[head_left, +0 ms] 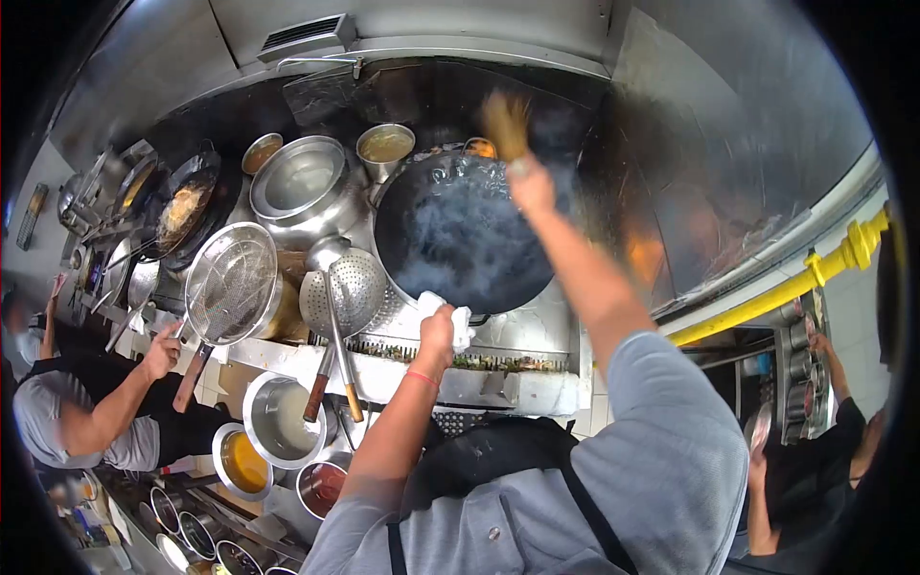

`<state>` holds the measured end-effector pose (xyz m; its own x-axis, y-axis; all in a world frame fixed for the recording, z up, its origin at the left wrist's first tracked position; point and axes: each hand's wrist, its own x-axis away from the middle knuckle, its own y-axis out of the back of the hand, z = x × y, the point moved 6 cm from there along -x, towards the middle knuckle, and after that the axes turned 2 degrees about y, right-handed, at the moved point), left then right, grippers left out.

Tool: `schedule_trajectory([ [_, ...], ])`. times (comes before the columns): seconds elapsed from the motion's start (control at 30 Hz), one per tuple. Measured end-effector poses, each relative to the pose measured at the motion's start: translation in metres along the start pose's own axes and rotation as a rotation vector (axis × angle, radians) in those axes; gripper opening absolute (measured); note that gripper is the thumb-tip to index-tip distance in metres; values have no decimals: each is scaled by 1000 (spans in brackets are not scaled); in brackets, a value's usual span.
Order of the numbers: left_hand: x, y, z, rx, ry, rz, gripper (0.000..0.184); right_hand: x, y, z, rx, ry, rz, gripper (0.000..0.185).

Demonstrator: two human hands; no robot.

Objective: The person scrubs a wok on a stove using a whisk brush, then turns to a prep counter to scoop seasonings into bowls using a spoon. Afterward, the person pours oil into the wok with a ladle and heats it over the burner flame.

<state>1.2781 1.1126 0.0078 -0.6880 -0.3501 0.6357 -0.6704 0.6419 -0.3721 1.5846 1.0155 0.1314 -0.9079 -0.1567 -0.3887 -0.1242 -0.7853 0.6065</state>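
Observation:
A large black wok (460, 230) sits on the range, with smoke rising from it and flame showing at its far rim. My left hand (438, 331), with a red band at the wrist, is closed on a white cloth (460, 333) at the wok's near edge. Whether the wok's handle is inside the cloth is hidden. Above the wok's far right side, my right hand (532, 187) grips a bristle brush (506, 125) that is blurred by motion. A perforated ladle (343, 292) lies left of the wok, its handle pointing toward me.
A wire strainer (231, 283) and a metal pot (299, 182) stand to the left. Near the front are pots of white liquid (285, 417) and orange sauce (243, 462). A co-worker (105, 412) works at left, and others are at right beside a yellow pipe (767, 297).

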Motion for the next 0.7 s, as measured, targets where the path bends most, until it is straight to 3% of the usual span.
schedule_trajectory([
  [0.03, 0, -3, 3, 19, 31, 22, 21, 37, -22, -9, 193, -137, 201, 48],
  [0.07, 0, -7, 8, 35, 65, 48, 20, 74, -68, -43, 169, -521, 755, 44],
  [0.1, -2, -11, 7, 38, 66, 59, 20, 117, -72, -30, 68, -338, 669, 32],
  [0.13, -1, -11, 8, 45, 67, 57, 20, 151, -66, 1, -184, -171, 783, 46],
  [0.17, 0, -10, 8, 53, 67, 52, 19, 175, -32, 44, -174, -265, 1140, 59],
  [0.2, -1, -8, 7, 60, 64, 45, 19, 179, -18, 43, -107, 0, 1095, 60],
  [0.23, -3, -8, 9, 54, 82, 69, 18, 167, 5, 34, 34, 120, 1145, 57],
  [0.27, -3, -8, 12, 94, 117, 103, 21, 136, 20, 9, 343, 159, 1173, 53],
  [0.3, -2, -6, 14, 88, 118, 115, 22, 96, 27, -11, 637, 427, 1055, 40],
  [0.33, -4, -9, 11, 91, 108, 129, 22, 49, 58, -16, 874, 12, 797, 35],
  [0.4, -2, -9, 8, 77, 98, 99, 22, -3, 60, -22, 574, -137, 243, 37],
  [0.47, -3, -5, 11, 73, 99, 63, 21, 16, 21, -23, 299, -55, 45, 39],
  [0.5, -4, -5, 12, 78, 108, 84, 22, 50, -2, -14, 438, -168, 296, 39],
  [0.53, -5, -7, 14, 86, 119, 112, 22, 77, -66, -41, 602, 73, 644, 43],
  [0.57, -4, -6, 14, 46, 135, 132, 23, 126, -72, -15, 311, 175, 679, 49],
  [0.6, -3, -4, 18, 38, 140, 128, 23, 162, -53, 23, -95, -233, 966, 55],
  [0.63, -5, -2, 17, 44, 125, 99, 23, 177, -44, 33, -225, -246, 1151, 57],
  [0.67, -8, -2, 14, 52, 104, 71, 24, 168, -30, 35, -227, 338, 988, 55],
  [0.7, -6, -3, 13, 47, 104, 93, 22, 154, -12, 19, -174, 306, 1099, 57],
])
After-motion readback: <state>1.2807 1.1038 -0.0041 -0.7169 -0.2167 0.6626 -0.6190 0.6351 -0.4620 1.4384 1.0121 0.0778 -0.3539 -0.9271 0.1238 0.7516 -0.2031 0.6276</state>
